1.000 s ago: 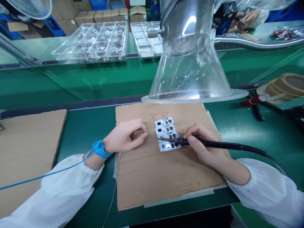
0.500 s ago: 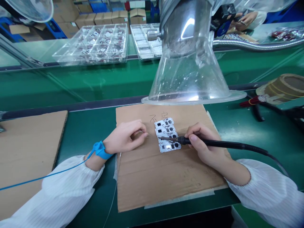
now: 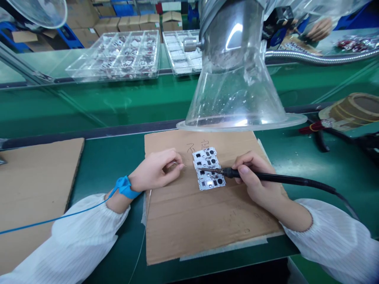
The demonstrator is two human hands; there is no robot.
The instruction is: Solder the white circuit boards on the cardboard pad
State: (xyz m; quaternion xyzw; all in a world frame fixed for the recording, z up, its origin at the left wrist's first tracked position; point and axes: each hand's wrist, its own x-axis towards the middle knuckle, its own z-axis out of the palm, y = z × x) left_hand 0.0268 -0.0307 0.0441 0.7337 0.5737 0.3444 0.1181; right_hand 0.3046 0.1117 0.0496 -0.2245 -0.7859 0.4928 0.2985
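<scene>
Soldering iron points left, long axis crosswise, hands pinching it and wire.

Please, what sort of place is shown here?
Probably an electronics workshop or factory: a soldering iron in the right hand, over a circuit board, and a tray of small parts behind.

Circuit board: partly covered by soldering iron | tip contact: unclear | left cardboard: edge-cut | co-worker's hand: blurred
</scene>
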